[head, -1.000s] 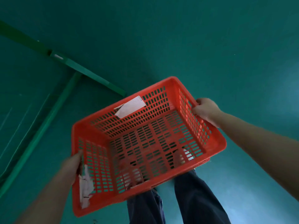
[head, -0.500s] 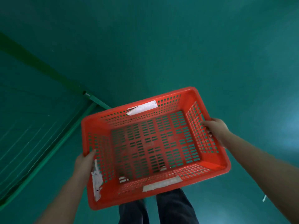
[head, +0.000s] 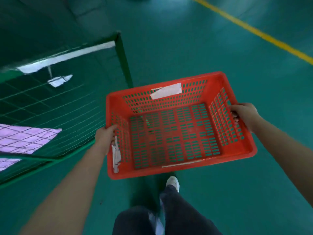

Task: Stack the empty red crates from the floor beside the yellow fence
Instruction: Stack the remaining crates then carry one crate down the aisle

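An empty red crate (head: 176, 133) with slotted walls and floor hangs in the air in front of me, level, above the green floor. My left hand (head: 105, 136) grips its left rim, beside a torn white label. My right hand (head: 243, 116) grips the right rim, fingers curled through the wall. A white paper label (head: 166, 93) is stuck on the crate's far wall. No other crate is in view.
A green wire-mesh fence (head: 50, 106) with a green corner post (head: 123, 60) runs along my left. Behind the mesh lie a pink sheet (head: 22, 139) and white strips. A yellow floor line (head: 254, 29) crosses the upper right. My legs and a white shoe (head: 172, 183) are below the crate.
The view has swung up and forward: the fence corner post and the yellow floor line have come into view. The crate has levelled out, and both hands have kept their grip.
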